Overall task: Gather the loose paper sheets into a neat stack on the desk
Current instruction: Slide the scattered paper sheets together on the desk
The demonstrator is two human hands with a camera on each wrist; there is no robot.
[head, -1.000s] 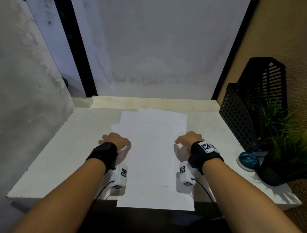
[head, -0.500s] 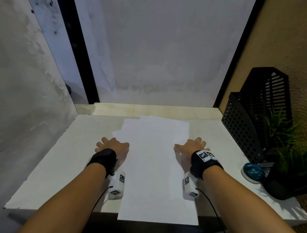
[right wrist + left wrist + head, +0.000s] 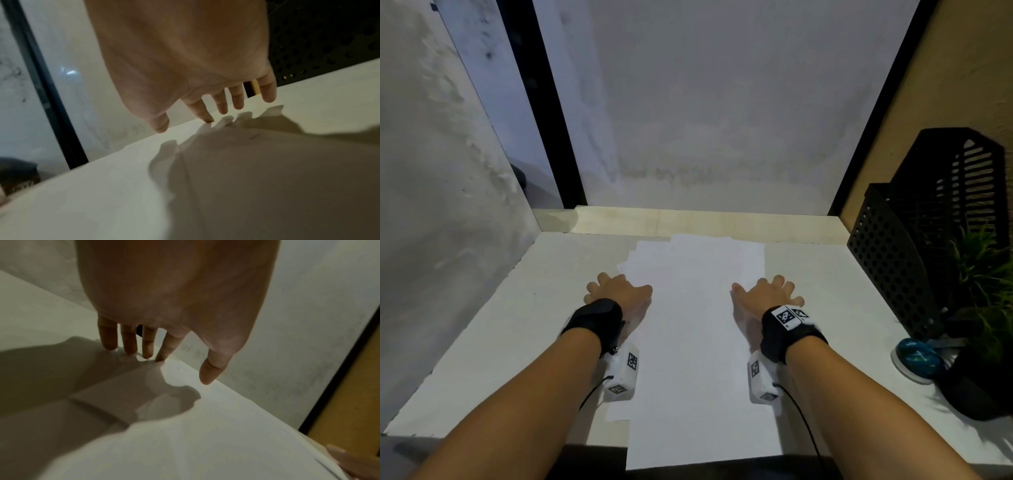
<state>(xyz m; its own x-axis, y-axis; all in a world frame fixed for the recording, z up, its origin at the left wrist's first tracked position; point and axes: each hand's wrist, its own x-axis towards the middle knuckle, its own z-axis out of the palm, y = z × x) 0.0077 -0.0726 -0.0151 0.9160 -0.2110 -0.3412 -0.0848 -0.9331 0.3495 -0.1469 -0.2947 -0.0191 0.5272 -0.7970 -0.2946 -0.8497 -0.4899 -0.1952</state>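
Several white paper sheets (image 3: 698, 329) lie overlapped in the middle of the white desk (image 3: 493, 329), uneven at their far and left edges; the near end hangs over the desk's front edge. My left hand (image 3: 616, 291) is spread flat at the sheets' left edge, its fingertips (image 3: 127, 352) touching down at the edge of the paper (image 3: 226, 434). My right hand (image 3: 767, 291) is spread flat at the right edge, its index fingertip (image 3: 207, 120) touching the paper (image 3: 102, 194); the other fingers hover just above the desk. Neither hand grips anything.
A black perforated file holder (image 3: 914, 246) stands at the right side of the desk, with a green plant in a dark pot (image 3: 983, 342) and a small blue object (image 3: 917, 358) in front of it. Walls close in on the left and behind.
Both hands have gone from loosely curled to spread flat. The sheets now overlap more closely and sit a little farther onto the desk. The head view has tilted.
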